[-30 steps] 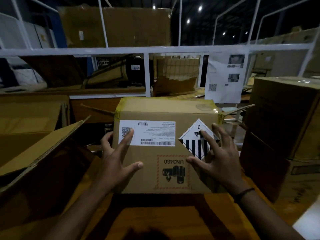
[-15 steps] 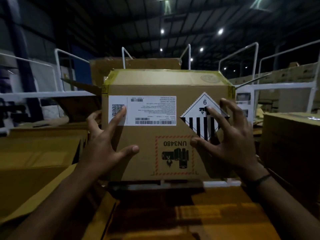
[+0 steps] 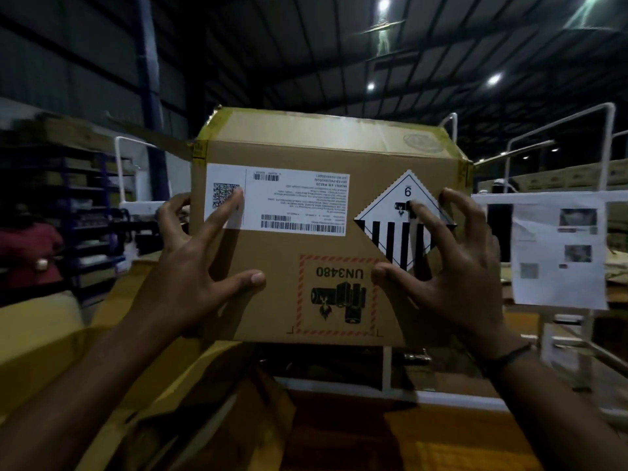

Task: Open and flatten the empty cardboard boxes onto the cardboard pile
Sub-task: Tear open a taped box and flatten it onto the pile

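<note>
Held up in the head view, at the centre of the frame, a brown cardboard box [image 3: 326,232] is gripped between two bare hands. The left hand [image 3: 190,266] is pressed against the box's left edge, its fingers spread: the forefinger is laid on the white shipping label [image 3: 292,202] at the upper left of the near face, and the thumb is set flat on bare cardboard below that label. The right hand [image 3: 452,266] is clamped on the box's right edge with fingers curled; two fingertips are placed on the diamond hazard label [image 3: 397,226], and the thumb is pressed beside the red-bordered UN3480 mark [image 3: 338,294]. All printing on the near face is seen upside down. The box's top is closed, with yellowish tape [image 3: 200,149] seen at its corners, and a loose flap [image 3: 153,137] is seen jutting out to the left of the box's upper left corner.

Below the box, flat brown cardboard [image 3: 339,433] is spread across the lower frame. To the right of the box, a white printed sheet [image 3: 560,249] is hung on a white metal railing [image 3: 577,124]. A dark band [image 3: 506,356] is worn on the right wrist.
</note>
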Demonstrator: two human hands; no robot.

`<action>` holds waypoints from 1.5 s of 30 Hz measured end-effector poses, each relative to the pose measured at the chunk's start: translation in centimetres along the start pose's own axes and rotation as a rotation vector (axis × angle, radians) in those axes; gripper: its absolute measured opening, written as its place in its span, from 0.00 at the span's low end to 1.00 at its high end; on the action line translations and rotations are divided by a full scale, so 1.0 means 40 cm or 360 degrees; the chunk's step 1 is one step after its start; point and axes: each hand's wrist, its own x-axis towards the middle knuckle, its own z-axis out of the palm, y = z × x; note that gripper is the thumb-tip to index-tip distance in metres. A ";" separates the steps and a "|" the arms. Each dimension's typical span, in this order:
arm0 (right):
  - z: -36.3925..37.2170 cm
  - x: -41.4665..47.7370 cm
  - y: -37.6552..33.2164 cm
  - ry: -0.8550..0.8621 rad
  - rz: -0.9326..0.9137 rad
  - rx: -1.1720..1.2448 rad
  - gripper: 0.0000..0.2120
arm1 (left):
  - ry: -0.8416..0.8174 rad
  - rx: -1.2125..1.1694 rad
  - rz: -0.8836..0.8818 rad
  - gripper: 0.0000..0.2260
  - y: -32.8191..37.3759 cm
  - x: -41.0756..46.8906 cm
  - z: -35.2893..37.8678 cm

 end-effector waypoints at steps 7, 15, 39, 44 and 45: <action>0.151 0.027 -0.183 0.0009 -0.0066 0.0191 0.44 | 0.0046 0.0223 -0.0051 0.46 -0.159 -0.044 -0.178; 0.309 0.017 -0.379 -0.0106 -0.0059 0.0406 0.45 | 0.0056 0.0427 -0.0212 0.46 -0.311 -0.114 -0.320; 0.758 -0.033 -0.636 -0.1130 -0.0443 0.0428 0.60 | -0.0236 0.0541 -0.0472 0.44 -0.854 -0.133 -0.430; 0.785 -0.029 -0.681 -0.1204 -0.0486 0.0369 0.61 | -0.0260 0.0445 -0.0492 0.44 -0.950 -0.163 -0.427; 0.787 -0.027 -0.691 -0.1208 -0.0488 0.0340 0.61 | -0.0262 0.0420 -0.0495 0.44 -0.967 -0.166 -0.426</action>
